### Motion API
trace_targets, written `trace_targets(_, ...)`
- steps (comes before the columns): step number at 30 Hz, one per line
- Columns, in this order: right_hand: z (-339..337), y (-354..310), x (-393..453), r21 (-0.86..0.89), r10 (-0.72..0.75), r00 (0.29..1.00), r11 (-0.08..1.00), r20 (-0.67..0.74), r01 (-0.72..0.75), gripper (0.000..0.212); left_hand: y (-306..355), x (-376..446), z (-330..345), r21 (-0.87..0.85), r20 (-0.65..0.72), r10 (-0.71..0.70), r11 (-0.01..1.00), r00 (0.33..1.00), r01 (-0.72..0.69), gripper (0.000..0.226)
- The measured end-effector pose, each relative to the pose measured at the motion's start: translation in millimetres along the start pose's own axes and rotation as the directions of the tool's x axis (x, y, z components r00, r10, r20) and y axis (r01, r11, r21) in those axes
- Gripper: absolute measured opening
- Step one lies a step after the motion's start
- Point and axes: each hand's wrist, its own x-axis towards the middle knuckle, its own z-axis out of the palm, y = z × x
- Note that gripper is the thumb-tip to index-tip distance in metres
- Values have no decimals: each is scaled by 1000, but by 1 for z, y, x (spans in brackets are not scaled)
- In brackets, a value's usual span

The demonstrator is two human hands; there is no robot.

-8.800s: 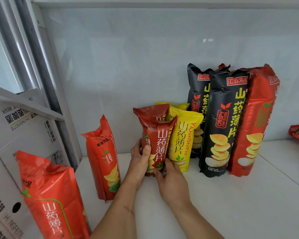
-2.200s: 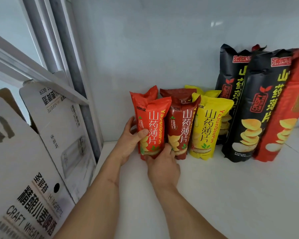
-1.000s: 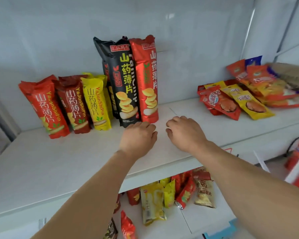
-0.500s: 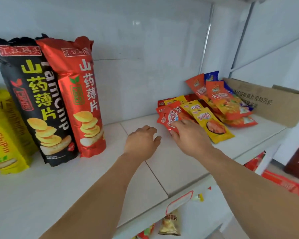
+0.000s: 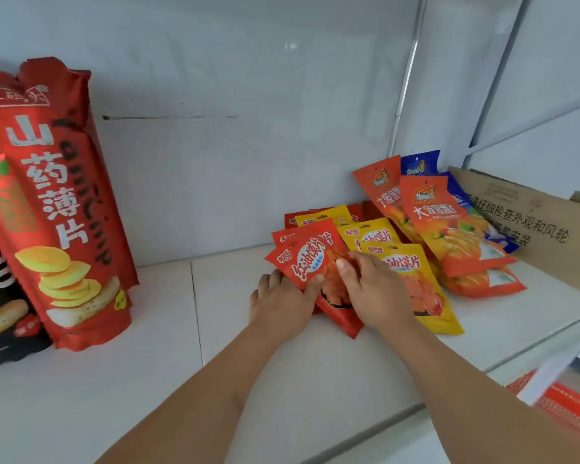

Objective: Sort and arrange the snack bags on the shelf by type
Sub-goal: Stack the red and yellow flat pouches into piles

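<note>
1. Frame edge at left cuts off a tall black foil chip bag; only its lower right corner shows. Touching it on the right, a tall red foil chip bag with white lettering stands upright against the white back wall, top left corner out of view.
2. White shelf board lies bare between the tall red bag and the hands, with a seam running front to back.
3. Left hand: thumb on top of the small flat red snack packet, fingers under its left edge, so it pinches the packet. Fingertips hidden beneath.
4. Right hand: thumb and fingers curled onto the same red packet from the right, gripping it; palm covers part of the flat yellow snack packet just beside.
5. More red and yellow packets overlap behind; count not readable.
6. Orange flat snack bags lean over a blue bag, mostly hidden.
7. Brown cardboard panel is cut off at the right edge.
</note>
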Motion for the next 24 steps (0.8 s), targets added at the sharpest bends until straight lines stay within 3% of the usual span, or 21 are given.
trace_targets(2, 2, 15, 13, -9, -3, 1000, 1000, -29, 2, 85, 11, 8, 7, -34, -65, -69, 997, 995, 67, 75)
trace_targets(5, 0, 39, 31, -17, -4, 999, 1000, -34, 4, 88, 25, 16, 15, -109, -117, -172, 981, 978, 159, 68)
trace_targets(11, 2, 43, 57, -43, -92, 995, 995, 50, 94, 86, 36, 19, 20, -459, -235, -339, 865, 911, 203, 48)
trace_targets(14, 2, 36, 69, 103, -140, 987, 986, 84, 131, 90, 34, 15, 13, -596, -230, -430, 771, 873, 223, 34)
trace_targets(18, -1, 27, 83, 274, -113, 966, 961, 231, 47, 75, 20, 15, 8, -715, -182, -520, 653, 835, 251, 26)
trace_targets(24, -5, 17, 88, 567, -119, 942, 819, 315, -86, 45, 21, 12, 10, -806, -36, -474, 534, 880, 255, 25)
